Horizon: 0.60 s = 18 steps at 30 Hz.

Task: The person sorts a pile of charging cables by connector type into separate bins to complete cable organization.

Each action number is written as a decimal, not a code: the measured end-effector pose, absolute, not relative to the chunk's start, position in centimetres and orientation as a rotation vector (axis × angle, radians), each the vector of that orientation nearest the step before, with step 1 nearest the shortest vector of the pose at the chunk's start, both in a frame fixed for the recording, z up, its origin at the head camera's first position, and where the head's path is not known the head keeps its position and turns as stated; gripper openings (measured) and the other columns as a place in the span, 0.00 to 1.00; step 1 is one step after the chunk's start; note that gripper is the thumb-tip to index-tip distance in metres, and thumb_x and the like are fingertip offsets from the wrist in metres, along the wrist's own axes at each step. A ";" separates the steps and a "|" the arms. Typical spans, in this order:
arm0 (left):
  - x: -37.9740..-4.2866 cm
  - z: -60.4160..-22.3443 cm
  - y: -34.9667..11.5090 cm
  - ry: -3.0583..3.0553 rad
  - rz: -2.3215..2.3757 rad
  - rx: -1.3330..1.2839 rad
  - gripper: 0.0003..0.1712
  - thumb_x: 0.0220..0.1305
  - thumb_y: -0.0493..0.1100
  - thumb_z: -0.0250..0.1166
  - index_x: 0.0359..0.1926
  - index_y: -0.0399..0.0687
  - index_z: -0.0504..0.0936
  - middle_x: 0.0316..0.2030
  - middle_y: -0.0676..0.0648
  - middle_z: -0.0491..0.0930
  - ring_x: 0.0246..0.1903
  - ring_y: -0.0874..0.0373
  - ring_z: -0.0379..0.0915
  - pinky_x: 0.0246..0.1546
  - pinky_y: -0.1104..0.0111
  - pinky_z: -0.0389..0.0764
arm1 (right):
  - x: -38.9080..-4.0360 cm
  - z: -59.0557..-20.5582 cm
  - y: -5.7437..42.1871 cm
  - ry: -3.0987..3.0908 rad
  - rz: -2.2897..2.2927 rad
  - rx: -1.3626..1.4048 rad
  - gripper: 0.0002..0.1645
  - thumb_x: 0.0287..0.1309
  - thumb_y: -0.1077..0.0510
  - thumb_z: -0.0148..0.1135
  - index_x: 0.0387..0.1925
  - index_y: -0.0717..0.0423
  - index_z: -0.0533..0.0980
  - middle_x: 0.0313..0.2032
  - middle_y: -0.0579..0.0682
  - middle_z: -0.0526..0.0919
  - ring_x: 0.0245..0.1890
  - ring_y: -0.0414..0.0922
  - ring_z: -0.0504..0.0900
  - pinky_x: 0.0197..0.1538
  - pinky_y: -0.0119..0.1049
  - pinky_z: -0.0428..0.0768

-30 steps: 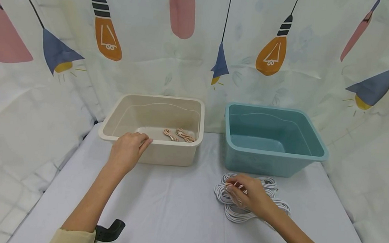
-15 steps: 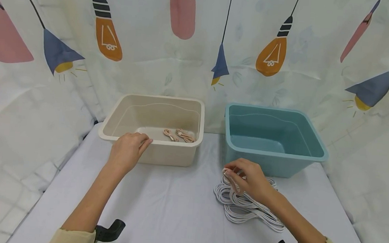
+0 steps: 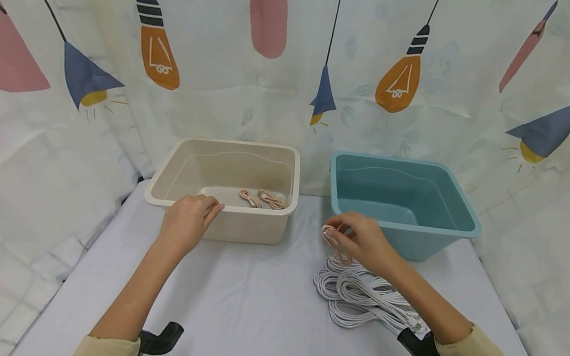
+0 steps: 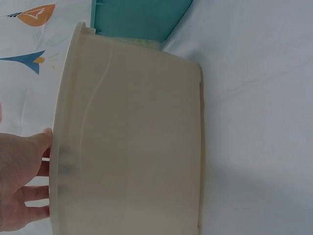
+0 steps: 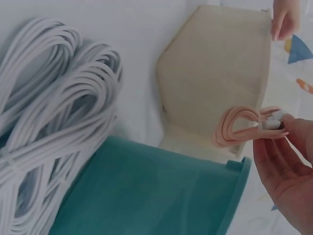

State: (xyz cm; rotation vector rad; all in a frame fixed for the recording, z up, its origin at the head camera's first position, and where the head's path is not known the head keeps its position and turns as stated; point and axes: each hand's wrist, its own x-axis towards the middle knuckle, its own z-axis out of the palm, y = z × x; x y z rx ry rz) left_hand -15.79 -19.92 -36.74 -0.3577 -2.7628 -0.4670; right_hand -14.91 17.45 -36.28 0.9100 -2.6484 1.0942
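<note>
My left hand point(image 3: 187, 223) rests on the front rim of the beige plastic bin point(image 3: 242, 224). In the left wrist view its fingers point(image 4: 36, 193) are fairly straight and reach the rim. My right hand point(image 3: 362, 239) pinches a small coiled pinkish-beige cable point(image 5: 237, 127) by its white plug end, with the loops hanging from the fingertips. It is just in front of the teal bin point(image 3: 409, 242), above a pile of coiled white cables point(image 3: 356, 299). Two similar pinkish cables point(image 3: 271, 200) lie inside the beige bin.
Both bins stand side by side at the back of a white-covered table point(image 3: 256, 308). Behind them hangs a patterned curtain point(image 3: 280, 106) printed with lamps and bulbs. A black wrist mount point(image 3: 160, 338) sits at the left sleeve.
The right hand has lifted the pinkish cable off the white pile and carried it away from me and slightly left. The left hand has stayed at the beige bin's rim.
</note>
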 end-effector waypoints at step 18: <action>-15.9 -36.7 -20.0 -2.775 -0.462 -0.355 0.13 0.76 0.42 0.66 0.45 0.34 0.88 0.36 0.37 0.89 0.38 0.35 0.84 0.38 0.44 0.83 | -18.1 -32.7 14.9 -2.658 1.010 0.900 0.10 0.69 0.63 0.69 0.49 0.64 0.86 0.43 0.56 0.88 0.42 0.52 0.88 0.46 0.45 0.88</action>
